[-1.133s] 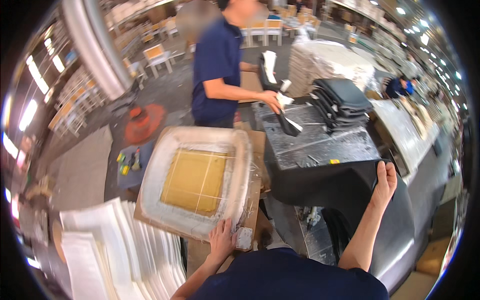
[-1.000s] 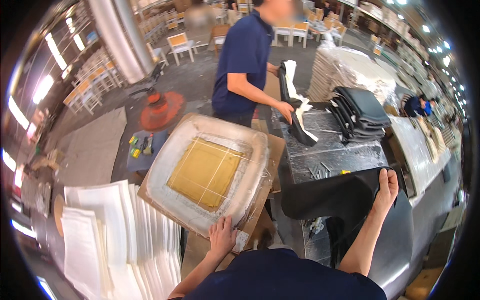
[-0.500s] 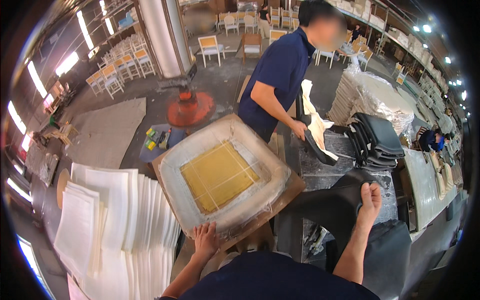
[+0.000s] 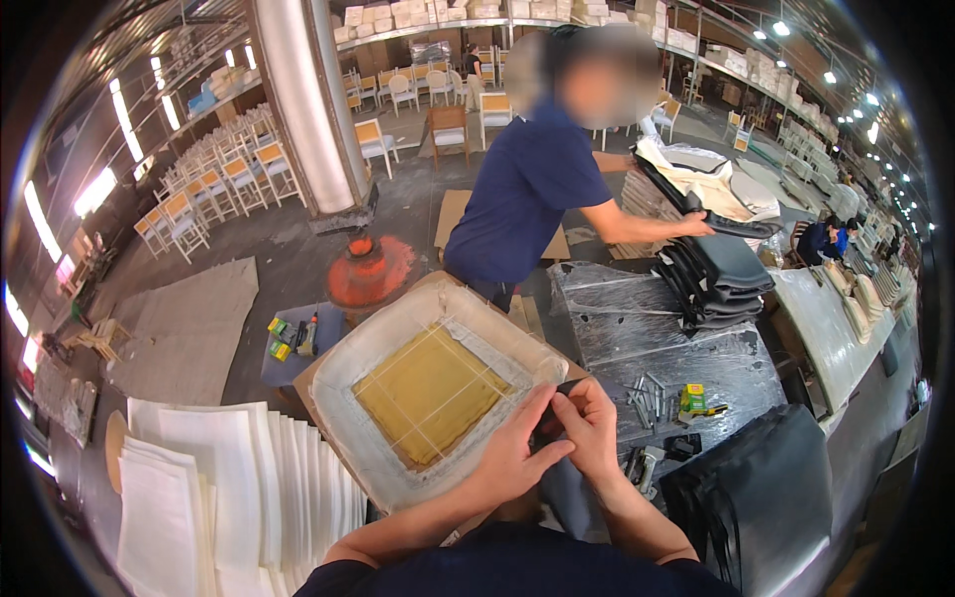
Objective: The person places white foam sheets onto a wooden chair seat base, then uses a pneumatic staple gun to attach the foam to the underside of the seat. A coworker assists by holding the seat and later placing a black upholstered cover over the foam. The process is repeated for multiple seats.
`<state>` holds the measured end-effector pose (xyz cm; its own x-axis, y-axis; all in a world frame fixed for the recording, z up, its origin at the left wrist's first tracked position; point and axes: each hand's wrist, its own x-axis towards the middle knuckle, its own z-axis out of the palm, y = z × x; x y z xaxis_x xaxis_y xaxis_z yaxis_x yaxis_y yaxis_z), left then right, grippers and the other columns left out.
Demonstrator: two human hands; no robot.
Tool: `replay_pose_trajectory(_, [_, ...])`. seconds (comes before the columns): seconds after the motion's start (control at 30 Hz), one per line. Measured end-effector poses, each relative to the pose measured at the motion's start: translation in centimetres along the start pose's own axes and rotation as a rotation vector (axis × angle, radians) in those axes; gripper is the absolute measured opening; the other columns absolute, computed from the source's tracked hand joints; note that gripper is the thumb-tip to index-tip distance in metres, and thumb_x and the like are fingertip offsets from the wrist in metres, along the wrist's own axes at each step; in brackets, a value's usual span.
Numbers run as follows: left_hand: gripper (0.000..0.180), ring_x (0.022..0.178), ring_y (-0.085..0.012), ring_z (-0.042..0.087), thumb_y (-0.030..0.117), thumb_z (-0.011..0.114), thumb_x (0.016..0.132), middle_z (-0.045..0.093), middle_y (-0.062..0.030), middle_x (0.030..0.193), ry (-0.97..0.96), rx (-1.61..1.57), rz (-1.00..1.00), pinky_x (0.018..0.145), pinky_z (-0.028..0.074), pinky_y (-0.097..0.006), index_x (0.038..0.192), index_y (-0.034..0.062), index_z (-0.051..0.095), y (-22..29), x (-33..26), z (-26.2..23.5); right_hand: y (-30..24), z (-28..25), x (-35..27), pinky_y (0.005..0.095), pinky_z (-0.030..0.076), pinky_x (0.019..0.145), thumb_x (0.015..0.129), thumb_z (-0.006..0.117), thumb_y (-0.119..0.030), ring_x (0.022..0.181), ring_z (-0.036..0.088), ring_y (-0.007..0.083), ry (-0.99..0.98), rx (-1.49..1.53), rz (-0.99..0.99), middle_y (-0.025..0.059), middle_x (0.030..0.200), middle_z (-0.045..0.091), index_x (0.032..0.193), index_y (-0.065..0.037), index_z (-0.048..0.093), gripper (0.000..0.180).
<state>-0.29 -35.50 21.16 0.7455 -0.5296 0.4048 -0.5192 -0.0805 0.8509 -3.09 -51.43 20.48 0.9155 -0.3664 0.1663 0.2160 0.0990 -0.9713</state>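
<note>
Both my hands meet at the right corner of an upturned seat cushion (image 4: 348,468). It has a whitish wrapped border and a yellow centre (image 4: 432,393) crossed by pale lines. My right hand (image 4: 591,430) is closed in a pinch on a black sheet (image 4: 569,500), which hangs down between my forearms. My left hand (image 4: 512,456) meets it from the other side, fingers straight and thumb apart, with dark material in the gap. How firmly the left fingers hold it is hidden.
White sheets (image 4: 199,488) stand stacked at left. On the right, a plastic-covered table (image 4: 637,323) bears staplers (image 4: 645,466), a green-yellow box (image 4: 693,398) and black sheets (image 4: 756,488). Across it, a co-worker (image 4: 527,189) holds a black-and-cream cover (image 4: 696,184) over folded black covers (image 4: 726,274).
My left hand has left the cushion's near edge and moved right. My right hand has drawn the black sheet in from the table to the cushion's corner. The co-worker's cover has moved right.
</note>
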Motion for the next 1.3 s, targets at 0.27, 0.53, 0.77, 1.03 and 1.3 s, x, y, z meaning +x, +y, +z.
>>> replay_pose_trajectory(0.27, [0.040, 0.115, -0.0415, 0.076, 0.003, 0.070, 0.100, 0.076, -0.0227, 0.130, 0.136, 0.358, 0.079, 0.096, 0.062, -0.046, 0.140, 0.0016, 0.068, -0.8, -0.4, 0.8, 1.7, -0.9, -0.9, 0.0230, 0.045, 0.062, 0.107, 0.073, -0.008, 0.072, 0.058, 0.0027, -0.048, 0.011, 0.054, -0.0024, 0.080, 0.068, 0.097, -0.003, 0.066, 0.013])
replay_pose_trajectory(0.53, [0.016, 0.090, -0.0235, 0.079, 0.002, 0.072, 0.103, 0.082, -0.0167, 0.103, 0.133, 0.186, -0.070, 0.081, 0.060, -0.033, 0.116, -0.0004, 0.080, -1.1, -0.7, 0.6, 0.3, -2.9, -1.8, 0.0247, 0.050, 0.062, 0.107, 0.073, -0.010, 0.070, 0.063, 0.0068, -0.151, -0.038, 0.075, 0.0021, 0.084, 0.076, 0.112, -0.001, 0.077, 0.011])
replay_pose_trajectory(0.77, [0.012, 0.087, -0.0203, 0.076, 0.005, 0.072, 0.105, 0.081, -0.0140, 0.097, 0.196, 0.108, -0.075, 0.081, 0.058, -0.032, 0.113, 0.0000, 0.079, 1.3, 0.2, -2.3, -6.3, -5.1, 0.6, 0.0516, 0.044, 0.106, 0.080, 0.093, -0.022, 0.124, 0.061, 0.0342, -0.160, -0.854, -0.695, 0.0090, 0.128, 0.066, 0.129, -0.015, 0.074, 0.053])
replay_pose_trajectory(1.03, [0.011, 0.083, -0.0173, 0.071, 0.007, 0.074, 0.103, 0.076, -0.0121, 0.091, 0.303, 0.351, -0.070, 0.077, 0.055, -0.031, 0.111, -0.0005, 0.077, 5.7, -0.8, -10.4, -1.8, -10.3, 5.2, 0.0499, 0.053, 0.084, 0.083, 0.086, -0.005, 0.092, 0.070, 0.0394, -0.493, -0.763, -0.605, 0.0124, 0.094, 0.070, 0.099, -0.008, 0.068, 0.025])
replay_pose_trajectory(1.3, [0.010, 0.091, -0.0062, 0.064, 0.004, 0.068, 0.106, 0.074, 0.0028, 0.095, 0.317, -0.111, -0.366, 0.082, 0.052, -0.026, 0.110, -0.0002, 0.076, 2.9, -3.3, -12.7, -8.9, -9.0, 7.1, 0.0342, 0.052, 0.068, 0.099, 0.075, -0.002, 0.072, 0.067, 0.0250, -0.371, -0.753, -0.567, 0.0115, 0.088, 0.068, 0.104, -0.004, 0.064, 0.012])
